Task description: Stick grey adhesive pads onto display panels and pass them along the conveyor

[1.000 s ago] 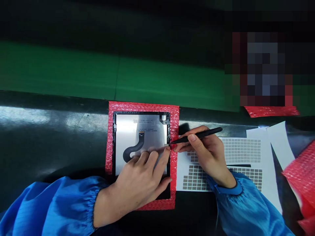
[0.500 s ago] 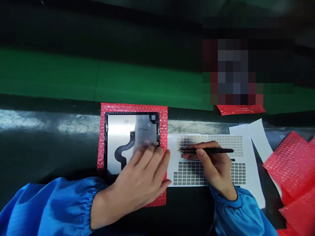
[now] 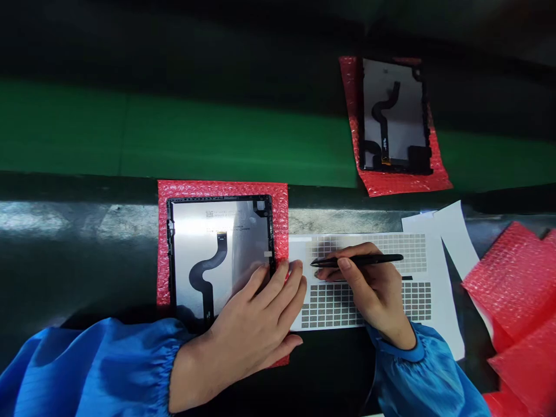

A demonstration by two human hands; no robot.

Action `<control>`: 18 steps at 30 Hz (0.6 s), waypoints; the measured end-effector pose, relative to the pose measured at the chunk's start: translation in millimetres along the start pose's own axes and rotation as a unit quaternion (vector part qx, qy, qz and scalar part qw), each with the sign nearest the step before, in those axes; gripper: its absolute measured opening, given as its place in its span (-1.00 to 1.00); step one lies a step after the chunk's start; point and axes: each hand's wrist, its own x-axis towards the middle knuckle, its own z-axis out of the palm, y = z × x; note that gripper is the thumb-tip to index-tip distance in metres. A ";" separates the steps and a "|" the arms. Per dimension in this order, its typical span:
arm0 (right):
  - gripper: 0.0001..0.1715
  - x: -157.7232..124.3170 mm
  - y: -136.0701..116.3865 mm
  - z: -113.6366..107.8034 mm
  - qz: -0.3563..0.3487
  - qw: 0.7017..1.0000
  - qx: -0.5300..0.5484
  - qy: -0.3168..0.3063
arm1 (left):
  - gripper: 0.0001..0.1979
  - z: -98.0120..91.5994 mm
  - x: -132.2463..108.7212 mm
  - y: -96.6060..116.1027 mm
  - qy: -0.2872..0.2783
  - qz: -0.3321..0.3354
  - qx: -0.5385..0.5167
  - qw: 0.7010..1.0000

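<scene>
A display panel (image 3: 243,255) with a silver back, black frame and dark S-shaped ribbon cable (image 3: 200,275) lies on a red bubble-wrap bag (image 3: 280,202). My left hand (image 3: 256,318) rests over its lower right corner, fingers outstretched and reaching past the edge towards the sheet. A small pale sticker (image 3: 268,253) sits by the panel's right edge, above those fingers. My right hand (image 3: 373,284) is closed round black tweezers (image 3: 377,259), whose tips point left over the white sheet of small grey stickers (image 3: 334,307). Whether anything sits at the tips I cannot tell.
Farther back, a second display panel (image 3: 399,127) lies on red bubble wrap (image 3: 403,184) upon the green surface (image 3: 217,139). White paper (image 3: 456,231) lies right of the sticker sheet. Several red bubble-wrap bags (image 3: 512,278) overlap at the far right.
My left hand has shifted right across the panel, uncovering the pale sticker by its edge. The tweezers have tilted slightly and moved a little left. The whole view has shifted somewhat.
</scene>
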 end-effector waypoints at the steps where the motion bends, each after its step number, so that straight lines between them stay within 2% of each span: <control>1: -0.90 0.6 -0.8 -0.1 0.000 1.000 0.000 -0.001 | -0.23 0.1 0.2 0.1 -0.001 0.001 -0.001 1.000; 18: -0.93 2.5 -3.0 -1.5 0.008 1.000 0.012 -0.006 | -0.24 -0.7 0.5 -0.5 -0.003 0.002 -0.004 1.000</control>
